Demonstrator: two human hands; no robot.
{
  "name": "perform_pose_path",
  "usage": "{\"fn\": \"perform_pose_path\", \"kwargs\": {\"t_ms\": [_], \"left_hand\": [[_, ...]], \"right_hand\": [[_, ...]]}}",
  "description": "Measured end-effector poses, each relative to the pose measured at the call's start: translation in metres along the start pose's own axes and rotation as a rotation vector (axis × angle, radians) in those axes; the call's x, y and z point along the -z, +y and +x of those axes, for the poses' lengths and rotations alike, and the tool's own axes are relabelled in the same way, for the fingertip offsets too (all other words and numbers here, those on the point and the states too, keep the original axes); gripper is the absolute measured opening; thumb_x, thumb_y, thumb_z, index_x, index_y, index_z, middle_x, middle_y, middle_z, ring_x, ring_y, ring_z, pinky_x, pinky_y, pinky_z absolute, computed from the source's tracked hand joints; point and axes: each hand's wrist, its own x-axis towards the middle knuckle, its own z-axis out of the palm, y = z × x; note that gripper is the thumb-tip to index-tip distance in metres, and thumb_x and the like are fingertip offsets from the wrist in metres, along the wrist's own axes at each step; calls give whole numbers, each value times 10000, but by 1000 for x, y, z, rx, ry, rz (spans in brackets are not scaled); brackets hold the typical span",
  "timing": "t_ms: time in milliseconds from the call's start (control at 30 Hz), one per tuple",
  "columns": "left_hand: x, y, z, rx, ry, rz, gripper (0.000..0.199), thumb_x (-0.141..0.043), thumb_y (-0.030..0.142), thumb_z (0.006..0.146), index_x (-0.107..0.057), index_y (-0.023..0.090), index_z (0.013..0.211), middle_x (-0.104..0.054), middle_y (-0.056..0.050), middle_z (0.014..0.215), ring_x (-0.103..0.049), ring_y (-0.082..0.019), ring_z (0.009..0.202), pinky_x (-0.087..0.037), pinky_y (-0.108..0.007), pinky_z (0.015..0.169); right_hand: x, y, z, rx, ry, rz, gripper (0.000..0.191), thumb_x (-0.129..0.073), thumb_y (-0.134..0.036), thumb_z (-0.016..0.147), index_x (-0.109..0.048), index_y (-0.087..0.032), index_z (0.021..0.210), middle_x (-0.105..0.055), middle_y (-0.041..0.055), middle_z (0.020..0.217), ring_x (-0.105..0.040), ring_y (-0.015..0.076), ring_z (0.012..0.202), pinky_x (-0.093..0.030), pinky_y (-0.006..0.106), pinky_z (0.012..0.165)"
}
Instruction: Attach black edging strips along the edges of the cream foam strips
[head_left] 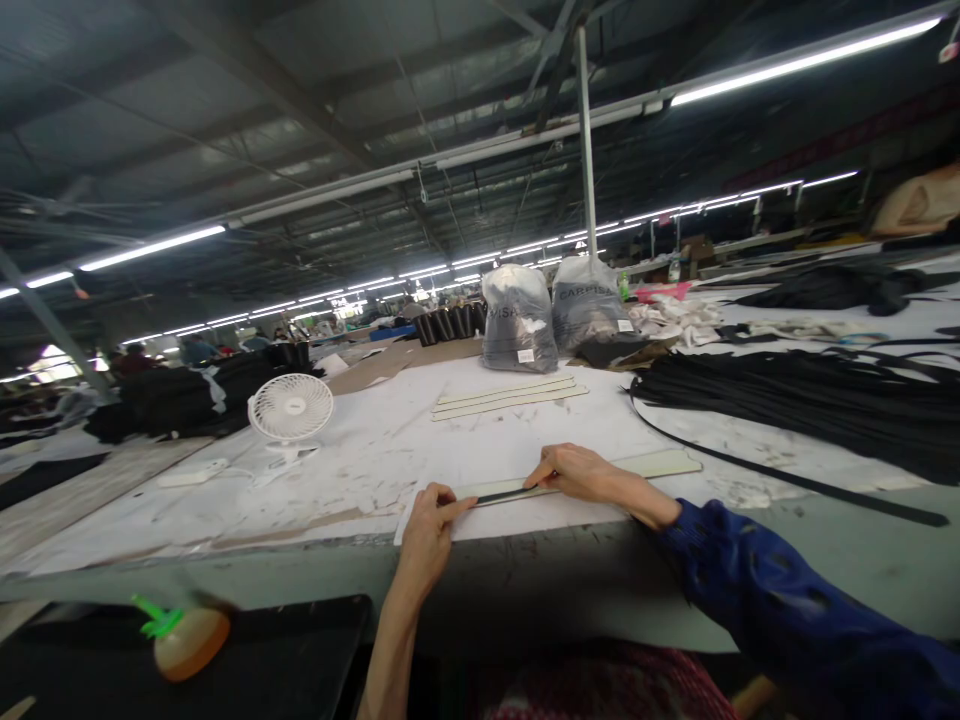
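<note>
A short black strip stretches between my two hands near the front edge of the table. My left hand has its fingers bent together at the strip's left end. At the right end, the thumb and fingertips of my right hand pinch and press on it. A long pale board strip lies under the black strip and my right hand, with its end showing to the right. Farther back, several pale cut strips lie side by side on the white-covered table.
A small white fan stands at the left, near a white power strip. Long black straps are heaped at the right. Filled plastic bags stand behind. An orange bottle rests low at the left. Another person is far right.
</note>
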Motion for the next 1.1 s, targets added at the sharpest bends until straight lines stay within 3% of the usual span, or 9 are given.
{"fn": "perform_pose_path", "kwargs": {"t_ms": [267, 600, 667, 733, 800, 933, 1100], "left_hand": [[1, 9, -3, 13, 40, -21, 412, -413, 107, 843, -721, 335, 995, -542, -66, 924, -489, -207, 925, -418, -384, 874], [1, 2, -2, 8, 75, -94, 379, -424, 135, 825, -741, 314, 933, -561, -54, 923, -529, -202, 935, -433, -386, 883], [5, 1, -4, 53, 177, -195, 341, -426, 170, 843, -729, 278, 956, -575, -47, 988, -564, -180, 906, -455, -360, 865], [7, 4, -4, 108, 351, -259, 317, -413, 228, 879, -687, 252, 1036, -570, -47, 1081, -586, -158, 858, -480, -337, 820], [5, 13, -2, 67, 477, -191, 309, -409, 257, 900, -658, 246, 1083, -581, -51, 1111, -583, -170, 895, -477, -346, 836], [-10, 50, 11, -179, 473, 134, 315, -430, 147, 878, -675, 244, 1051, -664, -46, 1058, -531, -224, 1015, -405, -405, 911], [-20, 89, 22, -211, 520, 322, 349, -437, 69, 844, -685, 244, 1017, -694, -53, 1047, -542, -261, 1039, -318, -469, 939]], "right_hand": [[0, -6, -3, -25, -4, -49, 426, -477, -89, 807, -727, -343, 1039, -655, 43, 964, -603, 200, 909, -441, 270, 762], [-3, -7, -3, 8, -3, -153, 454, -484, -63, 765, -737, -358, 1001, -647, 34, 938, -601, 181, 856, -411, 243, 673], [-4, -7, -2, 19, -3, -167, 438, -490, -67, 767, -742, -346, 991, -655, 37, 946, -604, 179, 847, -407, 237, 657], [-4, -7, -1, 28, -4, -176, 415, -501, -76, 771, -745, -333, 988, -667, 40, 952, -610, 180, 846, -403, 231, 644], [-3, -7, -1, 33, -9, -183, 408, -509, -77, 770, -746, -329, 986, -679, 41, 959, -618, 184, 849, -400, 226, 630], [3, -12, -2, 17, -32, -199, 421, -514, -72, 774, -734, -332, 1022, -696, 35, 980, -627, 192, 877, -414, 223, 636], [7, -15, -3, 16, -45, -193, 370, -540, -103, 795, -736, -315, 1028, -700, 39, 1021, -630, 200, 924, -446, 227, 688]]}}
